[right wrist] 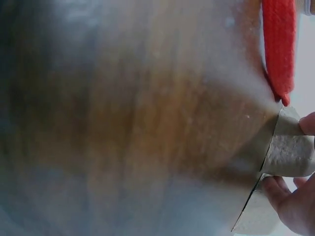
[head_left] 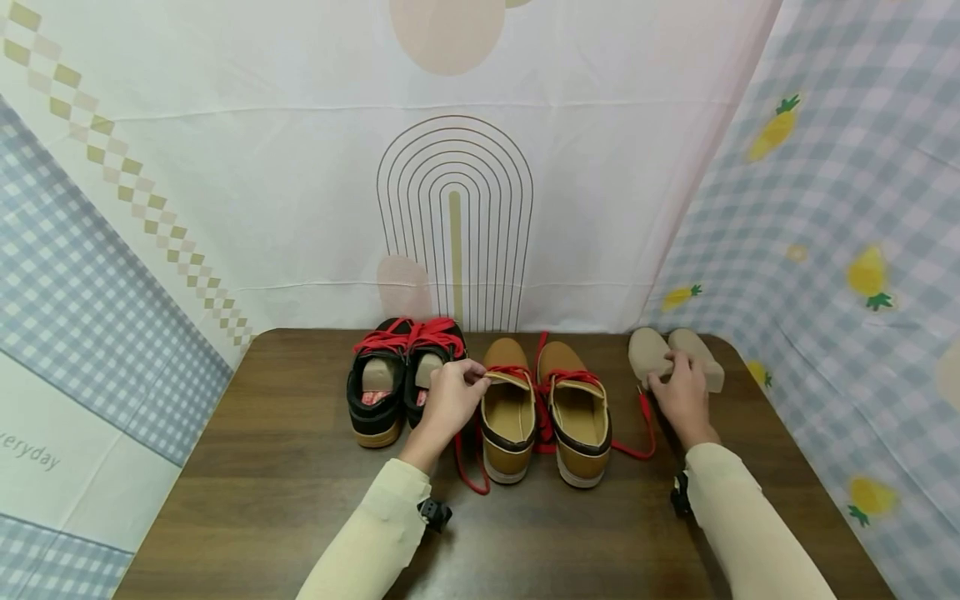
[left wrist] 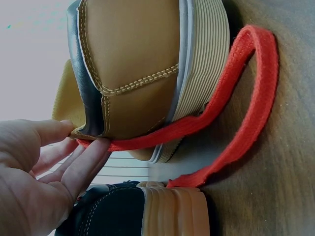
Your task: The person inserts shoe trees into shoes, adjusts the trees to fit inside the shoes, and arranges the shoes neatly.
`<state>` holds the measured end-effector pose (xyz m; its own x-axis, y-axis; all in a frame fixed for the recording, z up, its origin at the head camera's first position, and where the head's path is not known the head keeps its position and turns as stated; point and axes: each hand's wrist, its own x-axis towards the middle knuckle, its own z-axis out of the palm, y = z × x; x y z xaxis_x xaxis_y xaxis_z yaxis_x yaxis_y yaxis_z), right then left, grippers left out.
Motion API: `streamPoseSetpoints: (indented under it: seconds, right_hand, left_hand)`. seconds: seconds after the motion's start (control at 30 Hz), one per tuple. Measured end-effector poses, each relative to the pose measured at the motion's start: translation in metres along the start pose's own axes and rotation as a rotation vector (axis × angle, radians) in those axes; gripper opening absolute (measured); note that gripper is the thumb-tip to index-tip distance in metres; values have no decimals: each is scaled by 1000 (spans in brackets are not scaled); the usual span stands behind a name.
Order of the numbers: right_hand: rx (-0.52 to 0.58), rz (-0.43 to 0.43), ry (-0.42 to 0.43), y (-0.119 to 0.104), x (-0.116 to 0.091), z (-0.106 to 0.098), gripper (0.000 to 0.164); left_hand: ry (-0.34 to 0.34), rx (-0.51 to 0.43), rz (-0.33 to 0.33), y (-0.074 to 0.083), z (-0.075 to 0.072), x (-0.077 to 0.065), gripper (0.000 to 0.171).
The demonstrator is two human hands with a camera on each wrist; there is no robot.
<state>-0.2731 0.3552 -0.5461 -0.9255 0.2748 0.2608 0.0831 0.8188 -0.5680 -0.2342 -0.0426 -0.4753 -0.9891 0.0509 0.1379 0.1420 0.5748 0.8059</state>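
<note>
My left hand (head_left: 450, 396) pinches the upper edge of the left tan shoe (head_left: 510, 425) between thumb and fingers, beside its opening. A red shoelace (left wrist: 172, 132) hangs from that edge past the fingertips and loops down to the table. On the right, my right hand (head_left: 684, 400) grips the left beige shoe insert (head_left: 645, 352), thumb on one side and fingers in the gap beside its twin, the right insert (head_left: 699, 346). Both inserts lie side by side at the table's back right corner. The right tan shoe (head_left: 581, 442) stands between the hands, laced in red.
A pair of black shoes (head_left: 363, 417) with red laces and beige inserts inside stands left of the tan pair. Loose red lace (head_left: 645, 433) trails toward the right hand. The wooden table (head_left: 300, 467) meets a patterned cloth (head_left: 315, 208) at its back edge.
</note>
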Motion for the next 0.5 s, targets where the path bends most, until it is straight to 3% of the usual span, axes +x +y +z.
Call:
streamPoseSetpoints:
  seconds: [0.3,0.5]
  right_hand:
    - [-52,-109,-21,0,-1,-4,38]
    - [-43,-134,-13,2,0,-4,38]
  left_hand:
    - [-4,-3,8,-2,0,1,7]
    - [-3,-5,11,-2,-1,1,7]
